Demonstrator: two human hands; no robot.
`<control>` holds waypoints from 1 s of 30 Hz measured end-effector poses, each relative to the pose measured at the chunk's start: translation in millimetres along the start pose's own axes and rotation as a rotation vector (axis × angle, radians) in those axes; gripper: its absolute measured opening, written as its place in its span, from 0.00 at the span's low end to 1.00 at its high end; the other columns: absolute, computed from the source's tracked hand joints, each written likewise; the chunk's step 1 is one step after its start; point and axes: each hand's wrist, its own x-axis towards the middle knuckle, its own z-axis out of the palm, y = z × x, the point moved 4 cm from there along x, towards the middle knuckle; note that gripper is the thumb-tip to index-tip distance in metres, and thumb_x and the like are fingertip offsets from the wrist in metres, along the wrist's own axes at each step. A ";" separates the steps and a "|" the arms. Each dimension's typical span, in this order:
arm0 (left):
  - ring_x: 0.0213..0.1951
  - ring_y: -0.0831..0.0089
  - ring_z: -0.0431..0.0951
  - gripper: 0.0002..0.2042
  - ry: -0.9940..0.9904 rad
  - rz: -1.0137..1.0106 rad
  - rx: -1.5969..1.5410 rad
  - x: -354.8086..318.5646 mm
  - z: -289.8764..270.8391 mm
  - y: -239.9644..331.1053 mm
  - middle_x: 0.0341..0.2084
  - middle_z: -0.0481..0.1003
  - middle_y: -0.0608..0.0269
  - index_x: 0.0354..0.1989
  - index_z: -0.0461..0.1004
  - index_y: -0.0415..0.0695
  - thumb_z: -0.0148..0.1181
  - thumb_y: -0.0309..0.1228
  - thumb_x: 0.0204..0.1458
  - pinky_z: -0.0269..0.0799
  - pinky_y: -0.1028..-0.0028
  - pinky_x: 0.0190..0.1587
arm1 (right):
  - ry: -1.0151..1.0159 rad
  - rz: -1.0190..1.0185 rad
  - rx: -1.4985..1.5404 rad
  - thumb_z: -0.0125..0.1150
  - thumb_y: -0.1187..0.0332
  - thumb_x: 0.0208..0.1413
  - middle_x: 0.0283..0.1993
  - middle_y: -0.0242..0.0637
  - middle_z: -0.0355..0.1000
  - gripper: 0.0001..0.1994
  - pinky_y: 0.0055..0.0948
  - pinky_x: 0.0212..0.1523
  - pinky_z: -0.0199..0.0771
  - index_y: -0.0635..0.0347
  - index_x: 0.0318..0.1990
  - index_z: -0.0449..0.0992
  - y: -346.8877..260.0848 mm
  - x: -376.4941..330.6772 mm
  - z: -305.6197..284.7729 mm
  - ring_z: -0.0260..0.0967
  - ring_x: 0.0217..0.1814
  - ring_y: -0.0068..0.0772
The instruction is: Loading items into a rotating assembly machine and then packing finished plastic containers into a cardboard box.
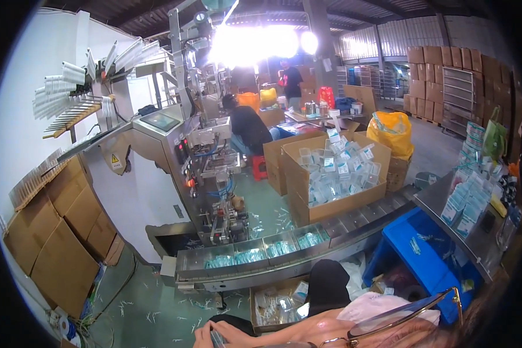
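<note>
At the lower edge, my right hand (235,334) reaches in from the right with its fingers closed on a clear plastic piece (217,339), perhaps a small box. Fingers that look like my left hand's (202,335) press against the other side of this piece; the rest of that hand is cut off by the picture's edge. Beyond my hands runs a metal conveyor (284,268) with compartments. Several of them hold bundles of small pale teal plastic items (249,256). Below the conveyor, beside my dark-clad knee (329,284), sits an open carton (254,304) of clear plastic boxes.
A large carton (313,214) of clear boxes stands behind the conveyor. At left rises a packing machine (151,188). A blue bin (383,240) and a metal table (446,200) with stacked boxes are right. A person (250,129) sits farther back. Small white pieces litter the floor.
</note>
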 end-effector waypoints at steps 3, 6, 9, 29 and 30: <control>0.47 0.47 0.57 0.44 -0.153 0.024 0.074 5.8 -14.6 11.9 0.49 0.55 0.45 0.54 0.50 0.37 0.68 0.39 0.26 0.54 0.60 0.51 | -0.009 -0.024 -0.028 0.55 0.65 0.42 0.46 0.48 0.57 0.26 0.35 0.48 0.55 0.62 0.50 0.56 -4.2 3.8 -9.7 0.54 0.49 0.47; 0.47 0.46 0.57 0.46 -0.299 0.011 0.142 -9.3 -25.8 19.6 0.49 0.54 0.44 0.54 0.50 0.37 0.69 0.41 0.24 0.54 0.59 0.51 | -0.047 -0.054 -0.039 0.53 0.65 0.43 0.43 0.48 0.59 0.22 0.36 0.45 0.56 0.61 0.47 0.59 -28.4 17.5 -24.0 0.56 0.46 0.47; 0.47 0.46 0.57 0.42 -0.120 -0.098 0.019 -24.2 -28.5 2.1 0.47 0.54 0.41 0.54 0.50 0.37 0.66 0.41 0.29 0.53 0.60 0.52 | -0.062 -0.074 -0.056 0.51 0.65 0.44 0.40 0.49 0.61 0.18 0.37 0.42 0.58 0.61 0.43 0.61 -48.9 17.7 -42.1 0.58 0.43 0.48; 0.50 0.65 0.62 0.26 1.126 -0.488 -1.190 -153.9 -43.6 -120.7 0.49 0.60 0.53 0.54 0.51 0.34 0.49 0.28 0.46 0.58 0.70 0.52 | -0.277 -0.161 -0.175 0.57 0.69 0.36 0.43 0.46 0.66 0.20 0.40 0.49 0.59 0.62 0.42 0.68 -24.4 43.2 36.8 0.61 0.46 0.47; 0.50 0.66 0.62 0.26 1.356 -0.444 -1.076 -186.9 -66.6 -137.3 0.50 0.60 0.52 0.55 0.52 0.34 0.50 0.31 0.48 0.58 0.70 0.51 | -0.244 -0.278 -0.176 0.57 0.69 0.37 0.41 0.44 0.66 0.18 0.39 0.47 0.59 0.62 0.41 0.69 -27.7 42.6 37.1 0.62 0.45 0.46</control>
